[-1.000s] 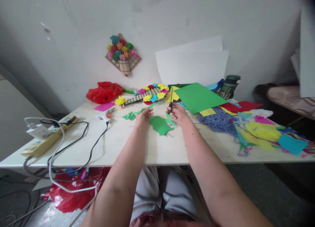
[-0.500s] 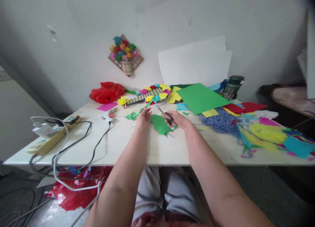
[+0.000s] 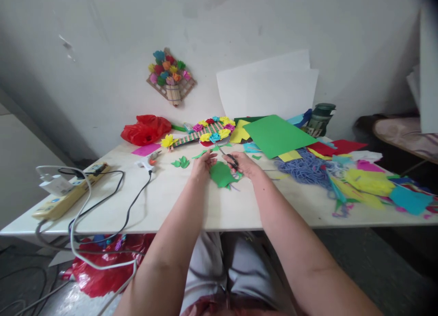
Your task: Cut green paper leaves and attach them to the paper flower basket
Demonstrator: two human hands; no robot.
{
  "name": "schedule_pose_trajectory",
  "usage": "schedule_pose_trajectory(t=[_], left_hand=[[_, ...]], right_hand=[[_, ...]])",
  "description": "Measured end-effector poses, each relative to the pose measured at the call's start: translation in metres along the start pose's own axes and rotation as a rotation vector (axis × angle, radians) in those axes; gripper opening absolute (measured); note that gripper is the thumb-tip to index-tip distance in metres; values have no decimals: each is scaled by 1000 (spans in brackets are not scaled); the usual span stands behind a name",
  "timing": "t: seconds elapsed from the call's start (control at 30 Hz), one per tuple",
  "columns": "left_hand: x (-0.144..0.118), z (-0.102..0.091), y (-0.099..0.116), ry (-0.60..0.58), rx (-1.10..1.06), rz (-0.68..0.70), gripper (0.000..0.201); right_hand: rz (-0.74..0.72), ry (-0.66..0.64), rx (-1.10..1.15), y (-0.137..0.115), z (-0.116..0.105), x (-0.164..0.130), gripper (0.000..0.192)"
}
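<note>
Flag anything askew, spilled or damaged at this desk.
Mainly clutter at the right: tangled blue-purple yarn lies amid jumbled, overlapping scraps of coloured paper. At left, a white cable droops over the front edge of the white tabletop, looking untidy. No clear damage shows.

Grey wall (image 3: 112,42), seemingly concrete floor (image 3: 345,256).

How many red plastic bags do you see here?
2. One bag lies on the table near the pink paper; another bag shows below the table's left side, partly hidden. More may be out of sight.
</note>
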State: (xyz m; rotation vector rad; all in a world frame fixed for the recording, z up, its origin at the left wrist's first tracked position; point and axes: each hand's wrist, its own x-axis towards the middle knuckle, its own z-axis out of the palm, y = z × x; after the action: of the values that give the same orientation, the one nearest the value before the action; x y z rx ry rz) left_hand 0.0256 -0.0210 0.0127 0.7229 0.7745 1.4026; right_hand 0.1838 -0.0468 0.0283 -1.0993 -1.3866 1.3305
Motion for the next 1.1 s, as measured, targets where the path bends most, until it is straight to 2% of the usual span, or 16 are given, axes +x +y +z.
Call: schedule_pose_trajectory(t=[0.1, 0.23, 0.53, 0.73, 0.93, 1.1], left_hand=[[3, -1, 4, 70, -44, 4, 15], [8, -5, 5, 150, -98, 57, 7], [5, -6, 0, 29, 82, 45, 6], [8, -7, -1, 35, 34, 43, 6], [8, -6, 0, 60, -45, 85, 4], [6, -5, 1, 61, -72, 107, 7]], right_hand=[[2, 54, 10, -2, -3, -1, 23], [-2, 74, -12, -3, -11, -1, 22], [7, 170, -48, -1, -16, 2, 21], [12, 230, -35, 0, -20, 4, 26], [21, 112, -29, -4, -23, -2, 30], [-4, -76, -79, -7, -19, -7, 25]])
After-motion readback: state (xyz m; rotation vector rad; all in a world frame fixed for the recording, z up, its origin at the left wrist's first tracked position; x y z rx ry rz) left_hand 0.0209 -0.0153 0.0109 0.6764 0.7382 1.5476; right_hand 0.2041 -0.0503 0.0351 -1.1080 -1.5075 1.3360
